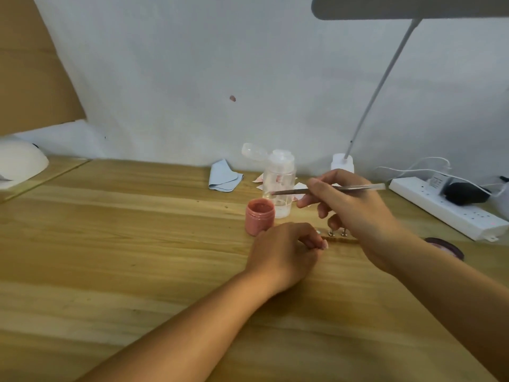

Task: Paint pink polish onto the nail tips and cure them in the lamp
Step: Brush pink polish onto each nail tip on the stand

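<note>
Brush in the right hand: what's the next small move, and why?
Probably dip the brush down into the open pink polish jar. The right hand holds its tip just above and behind the jar mouth, pointing away from the nail tip holder, whose near end the left hand touches.
</note>
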### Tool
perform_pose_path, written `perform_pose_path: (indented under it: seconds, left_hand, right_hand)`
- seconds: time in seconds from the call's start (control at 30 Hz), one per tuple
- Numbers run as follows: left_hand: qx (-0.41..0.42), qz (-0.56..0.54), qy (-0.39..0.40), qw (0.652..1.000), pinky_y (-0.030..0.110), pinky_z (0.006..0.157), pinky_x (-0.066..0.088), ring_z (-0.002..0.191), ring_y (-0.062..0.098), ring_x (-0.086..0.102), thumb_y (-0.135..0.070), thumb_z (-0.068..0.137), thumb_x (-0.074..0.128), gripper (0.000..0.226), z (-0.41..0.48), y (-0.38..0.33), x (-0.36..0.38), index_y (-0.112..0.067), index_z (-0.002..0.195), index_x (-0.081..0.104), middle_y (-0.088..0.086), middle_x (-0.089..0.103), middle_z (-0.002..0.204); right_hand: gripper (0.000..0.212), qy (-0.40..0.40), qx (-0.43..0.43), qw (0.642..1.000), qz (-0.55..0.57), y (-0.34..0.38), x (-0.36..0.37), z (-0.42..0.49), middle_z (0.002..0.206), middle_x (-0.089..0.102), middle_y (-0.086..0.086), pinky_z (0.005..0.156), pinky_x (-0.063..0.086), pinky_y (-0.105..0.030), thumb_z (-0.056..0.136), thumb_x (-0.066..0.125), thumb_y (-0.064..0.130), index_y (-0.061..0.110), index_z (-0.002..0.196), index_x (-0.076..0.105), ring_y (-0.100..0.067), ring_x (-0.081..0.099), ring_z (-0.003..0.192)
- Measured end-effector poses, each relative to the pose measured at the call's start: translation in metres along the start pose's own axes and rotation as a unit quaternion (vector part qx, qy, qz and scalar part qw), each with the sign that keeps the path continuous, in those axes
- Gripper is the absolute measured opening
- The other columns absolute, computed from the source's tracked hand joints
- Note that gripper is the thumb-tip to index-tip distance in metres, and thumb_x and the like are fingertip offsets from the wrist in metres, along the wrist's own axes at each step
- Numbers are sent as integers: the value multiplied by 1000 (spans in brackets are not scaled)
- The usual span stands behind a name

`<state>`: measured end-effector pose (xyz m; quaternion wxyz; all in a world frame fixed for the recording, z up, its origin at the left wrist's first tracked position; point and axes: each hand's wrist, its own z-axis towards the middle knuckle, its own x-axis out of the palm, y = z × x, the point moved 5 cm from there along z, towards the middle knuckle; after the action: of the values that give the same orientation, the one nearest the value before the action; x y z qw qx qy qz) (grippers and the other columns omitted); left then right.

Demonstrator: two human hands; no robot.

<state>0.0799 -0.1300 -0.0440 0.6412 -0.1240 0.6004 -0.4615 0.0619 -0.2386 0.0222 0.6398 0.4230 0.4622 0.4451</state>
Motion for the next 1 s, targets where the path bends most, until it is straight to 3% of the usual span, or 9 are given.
perform_pose_path:
  seconds: [0.13, 0.27, 0.4, 0.53, 0.63, 0.7, 0.8, 0.9, 1.0]
  left_hand:
    - [7, 9, -1, 1000, 16, 67, 38, 62, -18, 50, -29, 85, 69, 16, -1, 3, 1, -39, 75, 61, -21, 71, 90]
    - [22, 19, -11, 1000, 6, 58, 28, 63, -21, 50, -30, 85, 69, 20, -1, 4, 2, -40, 71, 58, -20, 72, 90]
    - [26, 10, -3, 1000, 14, 65, 35, 64, -21, 50, -30, 85, 68, 17, 0, 3, 5, -39, 74, 59, -20, 72, 92]
    - [23, -9, -1, 1000, 22, 76, 43, 63, -17, 50, -27, 84, 69, 13, 1, 1, 8, -37, 78, 64, -18, 72, 94]
    - [22, -24, -3, 999, 20, 76, 43, 66, -9, 53, -20, 83, 70, 15, 2, 2, 10, -34, 79, 67, -16, 72, 90]
    - [22, -20, -3, 1000, 18, 74, 42, 67, -9, 54, -21, 83, 71, 17, 3, 4, 10, -36, 77, 66, -17, 71, 87]
    - [32, -44, 5, 999, 22, 75, 45, 82, -5, 62, -19, 83, 74, 18, 5, 6, 11, -35, 78, 68, -14, 73, 89]
    - [36, -63, 4, 997, 20, 71, 41, 82, 1, 65, -14, 83, 76, 18, 7, 8, 10, -32, 80, 70, -11, 74, 89]
    - [38, -74, 4, 997, 13, 67, 38, 74, -8, 61, -12, 83, 76, 14, 8, 9, 9, -26, 83, 73, -10, 74, 87]
  right_hand:
    - [13, 35, 0, 996, -81, -1, 31, 22, 72, 75, 1, 53, 37, -16, 90, 65, 26, 16, 84, 62, 3, 48, 50]
    - [12, 25, -21, 985, -172, -5, 45, 31, 65, 73, 7, 74, 49, -29, 85, 67, 24, 21, 75, 60, -4, 64, 77]
    - [8, 0, -60, 972, -229, 4, 32, 22, 66, 71, 11, 57, 41, -16, 84, 65, 25, 24, 79, 60, 4, 62, 66]
    - [6, -49, -79, 994, -66, 12, -1, -4, 65, 70, -3, 47, 42, -18, 90, 57, 13, 14, 84, 56, -6, 53, 48]
    - [14, -36, -37, 998, 43, 0, -22, -31, 84, 75, -6, 59, 56, -25, 97, 52, 19, 8, 99, 60, -15, 66, 68]
    - [17, -47, -11, 997, 55, -15, -34, -44, 86, 75, -6, 66, 57, -28, 94, 58, 19, 4, 100, 62, -19, 65, 72]
    - [22, -96, 21, 991, 90, -39, -46, -56, 69, 67, -5, 56, 49, -24, 88, 63, 12, -7, 95, 56, -17, 52, 59]
    - [11, -120, 31, 986, 114, -51, -48, -61, 63, 65, -5, 51, 46, -20, 90, 61, 10, 1, 89, 55, -14, 52, 54]
    - [13, -119, 21, 985, 122, -55, -46, -60, 67, 70, -12, 52, 50, -20, 91, 59, 6, 5, 81, 52, -14, 57, 53]
